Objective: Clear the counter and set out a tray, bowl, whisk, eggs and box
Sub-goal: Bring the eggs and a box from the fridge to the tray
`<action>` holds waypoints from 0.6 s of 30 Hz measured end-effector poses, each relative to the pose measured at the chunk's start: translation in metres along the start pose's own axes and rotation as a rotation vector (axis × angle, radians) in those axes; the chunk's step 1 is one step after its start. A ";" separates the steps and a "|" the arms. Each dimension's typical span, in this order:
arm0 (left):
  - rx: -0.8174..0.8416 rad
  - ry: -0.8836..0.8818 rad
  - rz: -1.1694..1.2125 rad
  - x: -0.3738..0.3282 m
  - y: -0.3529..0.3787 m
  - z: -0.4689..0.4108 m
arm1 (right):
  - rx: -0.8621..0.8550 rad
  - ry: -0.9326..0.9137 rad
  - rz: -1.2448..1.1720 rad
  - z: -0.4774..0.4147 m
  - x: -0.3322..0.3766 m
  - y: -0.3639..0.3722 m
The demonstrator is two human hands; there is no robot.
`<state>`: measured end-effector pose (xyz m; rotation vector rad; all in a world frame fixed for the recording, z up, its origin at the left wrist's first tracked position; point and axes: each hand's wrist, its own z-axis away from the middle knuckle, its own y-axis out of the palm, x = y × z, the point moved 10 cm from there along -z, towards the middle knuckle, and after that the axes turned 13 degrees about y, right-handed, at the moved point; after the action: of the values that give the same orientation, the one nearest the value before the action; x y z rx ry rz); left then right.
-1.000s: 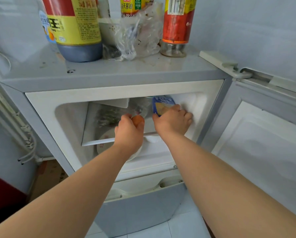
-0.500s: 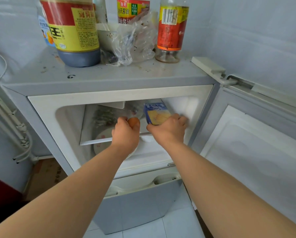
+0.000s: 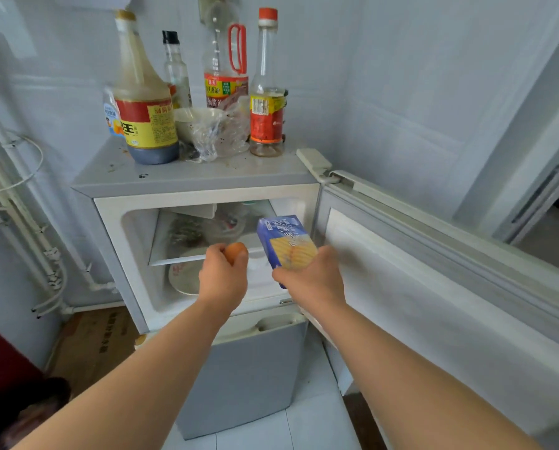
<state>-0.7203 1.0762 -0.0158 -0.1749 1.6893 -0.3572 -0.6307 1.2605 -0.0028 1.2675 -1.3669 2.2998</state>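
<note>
hands 2: left hand (image 3: 223, 280), right hand (image 3: 313, 280) | egg (image 3: 237, 251) 1 in view | blue box (image 3: 284, 241) 1 | bottles 4: large dark-sauce bottle (image 3: 145, 102), black-capped bottle (image 3: 174, 66), red-handled bottle (image 3: 226, 69), red-capped bottle (image 3: 266, 102) | white bowl (image 3: 190, 123) 1 | plastic bag (image 3: 216, 138) 1 | plate (image 3: 182, 277) 1 | fridge (image 3: 190, 177) 1 | open door (image 3: 434, 271) 1

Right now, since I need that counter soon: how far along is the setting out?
Done: cannot tell; the counter, tray, bowl and whisk are out of view. In hand: the left hand grips an egg, the right hand holds the blue box, both before the open fridge. Left: shutting the fridge door and carrying both to the counter.
</note>
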 end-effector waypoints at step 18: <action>0.049 0.195 0.010 -0.149 0.009 0.055 | -0.228 -0.055 0.415 0.008 0.025 -0.185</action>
<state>-0.6430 1.1248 0.1143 -0.0974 1.8708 -0.4183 -0.5430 1.3516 0.1351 1.0624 -2.0066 2.2731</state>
